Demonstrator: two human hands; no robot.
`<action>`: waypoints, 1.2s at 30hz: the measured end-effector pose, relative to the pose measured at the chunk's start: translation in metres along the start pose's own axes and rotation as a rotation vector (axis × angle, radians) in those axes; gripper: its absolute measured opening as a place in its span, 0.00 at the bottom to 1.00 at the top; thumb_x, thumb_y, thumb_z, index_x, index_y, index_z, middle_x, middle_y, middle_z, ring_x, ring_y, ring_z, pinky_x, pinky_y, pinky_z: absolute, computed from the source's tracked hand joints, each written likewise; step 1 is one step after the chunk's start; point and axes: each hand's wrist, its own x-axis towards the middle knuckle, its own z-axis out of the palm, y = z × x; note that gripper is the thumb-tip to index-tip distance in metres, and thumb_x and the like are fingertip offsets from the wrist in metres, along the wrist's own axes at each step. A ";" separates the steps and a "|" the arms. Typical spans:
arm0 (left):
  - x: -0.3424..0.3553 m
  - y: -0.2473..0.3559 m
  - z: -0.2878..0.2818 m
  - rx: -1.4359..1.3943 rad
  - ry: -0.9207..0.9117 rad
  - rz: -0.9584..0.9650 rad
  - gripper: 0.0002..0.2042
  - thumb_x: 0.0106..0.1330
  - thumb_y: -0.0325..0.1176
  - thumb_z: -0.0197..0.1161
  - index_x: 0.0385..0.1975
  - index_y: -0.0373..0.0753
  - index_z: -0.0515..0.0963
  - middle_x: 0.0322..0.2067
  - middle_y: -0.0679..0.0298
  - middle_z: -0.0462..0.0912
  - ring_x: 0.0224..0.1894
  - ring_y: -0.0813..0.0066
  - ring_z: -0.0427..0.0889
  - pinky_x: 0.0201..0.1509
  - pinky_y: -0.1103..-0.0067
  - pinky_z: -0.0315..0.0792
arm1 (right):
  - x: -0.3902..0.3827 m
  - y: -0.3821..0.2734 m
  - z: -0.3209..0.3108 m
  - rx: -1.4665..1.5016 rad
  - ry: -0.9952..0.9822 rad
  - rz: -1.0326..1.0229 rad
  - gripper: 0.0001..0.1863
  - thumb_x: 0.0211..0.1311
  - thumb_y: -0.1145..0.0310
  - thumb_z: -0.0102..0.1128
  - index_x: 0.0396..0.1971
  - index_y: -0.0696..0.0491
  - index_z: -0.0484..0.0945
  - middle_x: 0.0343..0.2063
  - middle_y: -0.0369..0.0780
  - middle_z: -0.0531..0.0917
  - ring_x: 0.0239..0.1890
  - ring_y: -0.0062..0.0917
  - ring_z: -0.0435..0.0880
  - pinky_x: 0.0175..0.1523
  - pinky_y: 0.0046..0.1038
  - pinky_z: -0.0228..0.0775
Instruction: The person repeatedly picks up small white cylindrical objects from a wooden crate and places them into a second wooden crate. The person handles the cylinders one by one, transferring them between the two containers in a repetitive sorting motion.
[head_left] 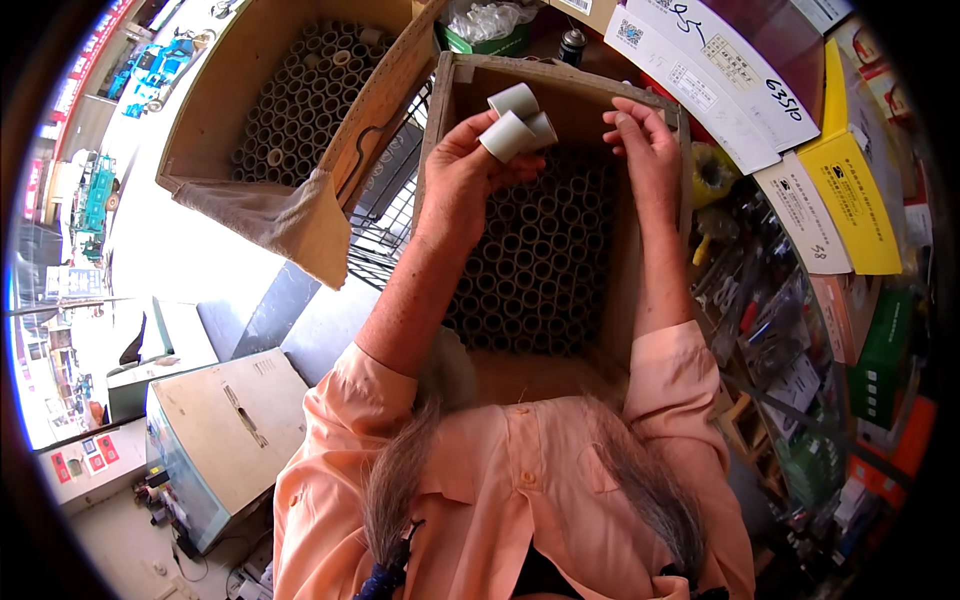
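My left hand (462, 172) is closed around three short, pale grey tubes (507, 137), bunched together at the fingertips. It is raised over the left side of a wooden box (545, 72). Inside that box, many similar tubes (530, 262) stand on end, packed tightly with their round openings facing up. Over the box's right side is my right hand (648, 150), its fingers loosely bent and apart, with nothing visible in them. The two hands do not touch. My forearms cover parts of the box's sides.
At the upper left, a second wooden box (368, 140) holds more upright tubes, with a grey cloth (270, 222) over its near edge. A black wire basket (395, 185) lies between the boxes. White cartons (700, 90), a yellow box (850, 190) and clutter crowd the right. A beige-topped cabinet (230, 420) stands lower left.
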 end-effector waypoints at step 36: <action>0.008 -0.011 -0.010 0.171 0.096 -0.016 0.12 0.63 0.28 0.57 0.46 0.42 0.77 0.34 0.67 0.81 0.28 0.84 0.77 0.31 0.85 0.72 | -0.045 0.065 0.050 -0.805 -0.676 -0.282 0.19 0.49 0.73 0.59 0.45 0.52 0.74 0.36 0.42 0.80 0.38 0.34 0.81 0.41 0.32 0.73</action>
